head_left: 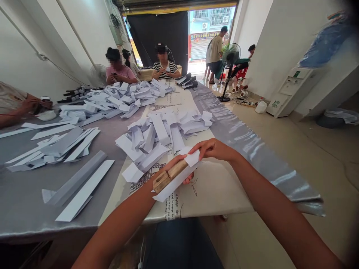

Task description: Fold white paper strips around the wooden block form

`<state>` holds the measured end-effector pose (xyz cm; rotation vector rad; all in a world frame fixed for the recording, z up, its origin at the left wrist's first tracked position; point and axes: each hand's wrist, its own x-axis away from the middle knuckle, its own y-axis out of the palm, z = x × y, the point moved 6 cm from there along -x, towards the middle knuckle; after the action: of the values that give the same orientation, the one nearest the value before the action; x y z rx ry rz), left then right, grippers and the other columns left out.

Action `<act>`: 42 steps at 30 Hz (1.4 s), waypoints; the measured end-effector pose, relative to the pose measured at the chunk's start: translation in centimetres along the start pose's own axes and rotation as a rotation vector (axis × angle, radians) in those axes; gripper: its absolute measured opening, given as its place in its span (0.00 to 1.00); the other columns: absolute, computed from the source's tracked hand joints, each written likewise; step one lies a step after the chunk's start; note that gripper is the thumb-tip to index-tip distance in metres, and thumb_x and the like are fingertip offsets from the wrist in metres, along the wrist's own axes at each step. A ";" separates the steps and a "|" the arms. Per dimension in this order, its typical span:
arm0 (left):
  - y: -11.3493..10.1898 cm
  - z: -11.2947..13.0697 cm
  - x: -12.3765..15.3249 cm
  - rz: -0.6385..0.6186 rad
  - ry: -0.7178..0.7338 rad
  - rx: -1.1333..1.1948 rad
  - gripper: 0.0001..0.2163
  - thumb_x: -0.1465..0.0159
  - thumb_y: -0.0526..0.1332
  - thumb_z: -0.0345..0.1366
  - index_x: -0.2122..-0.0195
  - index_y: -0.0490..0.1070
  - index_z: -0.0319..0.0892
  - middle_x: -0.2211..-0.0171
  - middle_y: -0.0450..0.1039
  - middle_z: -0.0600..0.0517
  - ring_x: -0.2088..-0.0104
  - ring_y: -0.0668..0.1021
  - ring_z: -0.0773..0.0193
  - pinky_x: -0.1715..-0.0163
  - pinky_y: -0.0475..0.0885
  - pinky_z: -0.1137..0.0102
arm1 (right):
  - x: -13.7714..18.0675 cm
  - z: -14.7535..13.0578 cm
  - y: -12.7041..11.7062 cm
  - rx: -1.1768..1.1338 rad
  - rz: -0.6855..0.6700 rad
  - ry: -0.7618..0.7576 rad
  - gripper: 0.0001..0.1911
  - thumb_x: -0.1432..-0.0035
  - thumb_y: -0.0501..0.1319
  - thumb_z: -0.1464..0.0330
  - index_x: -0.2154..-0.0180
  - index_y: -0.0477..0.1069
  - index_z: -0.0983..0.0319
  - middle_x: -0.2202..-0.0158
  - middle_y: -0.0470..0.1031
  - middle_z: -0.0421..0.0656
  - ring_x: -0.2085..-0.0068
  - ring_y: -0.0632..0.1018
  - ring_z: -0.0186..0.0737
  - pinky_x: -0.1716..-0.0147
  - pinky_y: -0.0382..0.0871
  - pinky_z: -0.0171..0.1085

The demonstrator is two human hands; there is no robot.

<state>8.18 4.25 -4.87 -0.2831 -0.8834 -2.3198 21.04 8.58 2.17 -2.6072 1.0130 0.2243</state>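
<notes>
A carved wooden stick (171, 175) slants above the table's near edge, with a slot in its near end. A folded strip of white paper (177, 184) lies under and along it and wraps over its far end. My left hand (176, 161) is closed around the stick and paper from the left, its fingertips showing beneath. At the far end, my right hand (211, 148) pinches the folded paper end between thumb and fingers. Just beyond both hands lies a heap of folded white paper sleeves (159, 130).
Flat paper strips (84, 186) lie on the grey tablecloth (112, 203) at left. A larger paper pile (120, 98) and dark bundles (187, 80) sit farther back. Co-workers (165, 71) sit around the table. A standing fan (230, 56) and water dispenser (291, 89) stand to the right.
</notes>
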 end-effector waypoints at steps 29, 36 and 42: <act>-0.8 0.5 -0.8 -0.012 0.129 0.128 0.23 0.39 0.48 0.53 0.65 0.69 0.36 0.78 0.70 0.48 0.80 0.72 0.67 0.79 0.65 0.74 | -1.0 1.4 0.3 -0.104 0.234 -0.014 0.11 0.48 0.65 0.62 0.64 0.71 0.59 0.46 0.66 0.46 0.62 0.71 0.35 0.62 0.66 0.37; -0.6 0.4 -1.0 -0.020 0.098 0.145 0.24 0.43 0.51 0.58 0.66 0.66 0.39 0.80 0.68 0.51 0.82 0.71 0.66 0.80 0.64 0.73 | -1.1 2.3 0.8 0.100 0.386 0.016 0.14 0.41 0.55 0.56 0.70 0.58 0.58 0.72 0.62 0.37 0.71 0.66 0.34 0.69 0.61 0.35; 0.0 0.2 -0.7 0.060 0.148 0.162 0.23 0.42 0.52 0.56 0.69 0.66 0.38 0.78 0.70 0.48 0.79 0.73 0.64 0.75 0.67 0.71 | -0.5 1.0 1.3 0.652 0.404 -0.013 0.19 0.35 0.45 0.57 0.77 0.53 0.59 0.77 0.57 0.38 0.74 0.60 0.36 0.72 0.53 0.37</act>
<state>8.71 4.78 -5.02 -0.0673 -0.9673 -2.1680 19.79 8.33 1.03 -1.8086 1.3316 -0.0034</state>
